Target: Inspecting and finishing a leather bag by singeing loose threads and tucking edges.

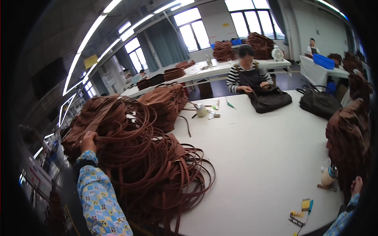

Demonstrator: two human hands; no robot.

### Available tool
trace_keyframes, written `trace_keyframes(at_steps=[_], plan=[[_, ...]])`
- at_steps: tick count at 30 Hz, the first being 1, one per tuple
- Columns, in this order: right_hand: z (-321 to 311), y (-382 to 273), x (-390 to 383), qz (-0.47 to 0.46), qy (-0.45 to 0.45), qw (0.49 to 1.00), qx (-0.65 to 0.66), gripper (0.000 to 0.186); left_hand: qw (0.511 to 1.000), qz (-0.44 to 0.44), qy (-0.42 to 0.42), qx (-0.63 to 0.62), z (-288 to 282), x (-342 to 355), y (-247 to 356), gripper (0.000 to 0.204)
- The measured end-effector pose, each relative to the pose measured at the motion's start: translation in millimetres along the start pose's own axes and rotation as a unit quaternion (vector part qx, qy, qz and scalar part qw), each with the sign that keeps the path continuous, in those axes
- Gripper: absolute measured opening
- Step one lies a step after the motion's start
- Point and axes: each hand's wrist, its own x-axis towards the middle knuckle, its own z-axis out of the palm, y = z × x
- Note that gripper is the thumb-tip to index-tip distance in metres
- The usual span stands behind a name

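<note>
Reaching up at nine o'clock, the left hand (89,141) is closed on the top of a big heap of brown leather straps (149,157); its fingertips sink among the loops and cannot be made out. At four o'clock the right hand (357,185) sits at the dark rim, mostly cut off, so whether it grips anything cannot be told; it lies against a stack of brown bags (348,137) whose far side is lost in the rim.

A wide white table (252,157) carries the heap along its eight o'clock side. Long windows (193,27) light a workshop with more tables behind.

Straps are flat, narrow and smooth, curling in springy coils. Across the table at one o'clock a person in a striped top (247,74) handles a soft dark bag (269,99). Small tools (301,212) lie at five o'clock.
</note>
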Motion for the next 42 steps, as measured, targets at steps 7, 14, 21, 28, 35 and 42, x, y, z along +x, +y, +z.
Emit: trace_keyframes(at_steps=[7, 14, 21, 28, 35, 42], plan=[[-26.5, 48.7, 1.9, 0.017, 0.02, 0.998, -0.05, 0.008, 0.986, 0.084, 0.0, 0.146, -18.7, 30.5, -6.8, 0.008], [-32.4, 62.2, -29.2, -0.049, 0.011, 0.998, -0.034, 0.009, 0.963, 0.077, 0.258, -0.013, -83.7, -6.4, 48.1, 0.024], [69.0, 60.1, -178.1, -0.253, -0.242, 0.937, -0.017, 0.006, 0.753, 0.049, -0.151, -0.638, -162.6, -150.5, 264.2, 0.024], [90.4, 101.1, -278.4, -0.453, -0.263, 0.812, -0.257, 0.019, 0.571, -0.002, -0.444, -0.691, -57.0, -319.0, 418.5, 0.037], [72.4, 145.9, -276.6, -0.46, -0.217, 0.764, -0.396, 0.021, 0.709, 0.39, -0.387, -0.441, -25.8, -388.3, 436.8, 0.067], [77.8, 113.1, -282.0, -0.321, -0.234, 0.759, -0.516, 0.027, 0.788, 0.343, -0.281, -0.427, -3.2, -362.6, 270.3, 0.051]])
